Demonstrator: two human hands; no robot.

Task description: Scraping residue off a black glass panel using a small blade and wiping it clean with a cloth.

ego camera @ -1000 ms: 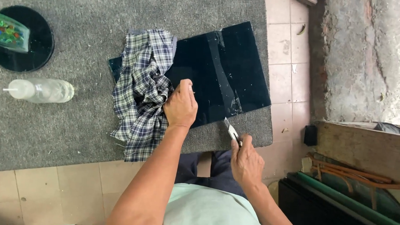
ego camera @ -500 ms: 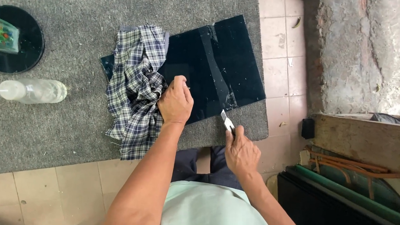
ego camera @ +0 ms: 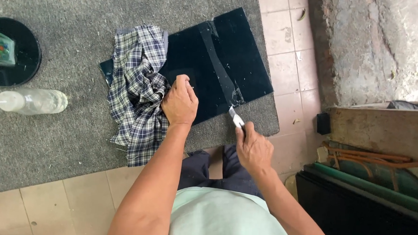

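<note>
On glass (ego camera: 199, 69), blade (ego camera: 234, 116) up-left

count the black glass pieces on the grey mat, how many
2. A rectangular black sheet lies mid-mat, partly under the checked cloth and the left hand. A round black disc sits at the mat's left edge. More could be hidden under the cloth.

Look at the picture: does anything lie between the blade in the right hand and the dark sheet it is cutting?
Nothing visible does. The small blade in the right hand meets the near edge of the dark sheet. The checked cloth lies aside, by the left hand.
</note>
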